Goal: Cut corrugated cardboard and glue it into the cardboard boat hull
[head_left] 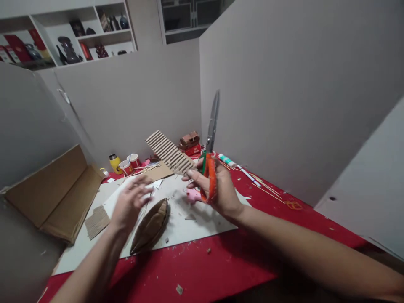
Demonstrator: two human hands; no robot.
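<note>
1. Beyond the boat-shaped shell, up and to its right, a corrugated strip is held in the air, ridged face showing
2. The right hand has its grip clamped on the strip's near corner, and also holds the orange-handled scissors, blades pointing up
3. Judging by its look, the strip is light, fairly stiff along the ridges and easily creased between them; it should not be slippery, and hard pinching could crush the flutes, so the long plain edges seem a good place to take hold
4. Just above and left of the shell, the left hand is blurred, fingers apart, with nothing visibly in its grip
5. Under the shell lies a white board on the red table; right of the shell is a pink object, partly hidden
6. Left of the shell are a small corrugated piece and a folded cardboard sheet; the upright scissors, sharing one hand with the strip, look the main obstruction
</note>
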